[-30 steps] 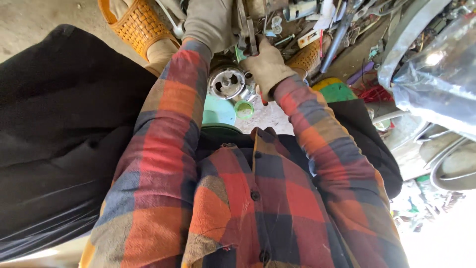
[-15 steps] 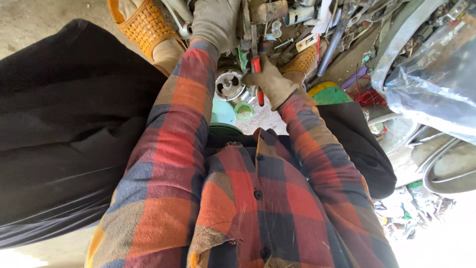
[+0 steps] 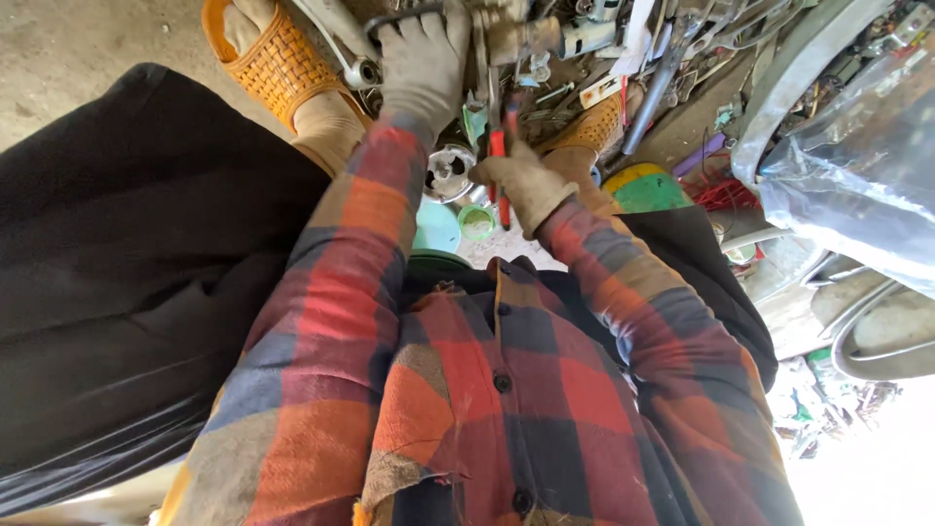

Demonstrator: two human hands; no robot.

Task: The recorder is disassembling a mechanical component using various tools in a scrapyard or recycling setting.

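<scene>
Plaid sleeves nearest. Right hand (image 3: 521, 180), gloved, fingers closed around red-handled tool (image 3: 499, 156) above round metal part (image 3: 449, 171). Left hand (image 3: 424, 60) clamps metal assembly (image 3: 506, 34) farther. Risk: tool slipping toward sandalled foot (image 3: 282, 73).

I see the red-handled tool (image 3: 499, 156) held nearly upright in my gloved right hand (image 3: 521, 185), its red handle projecting above the fist and its metal end reaching toward the metal part (image 3: 506, 34) near the top edge. That part is grey and dirty, roughly cylindrical, lying crosswise among the clutter on the floor. My gloved left hand (image 3: 421, 63) rests on its left end, fingers spread. The tool's type cannot be told.
</scene>
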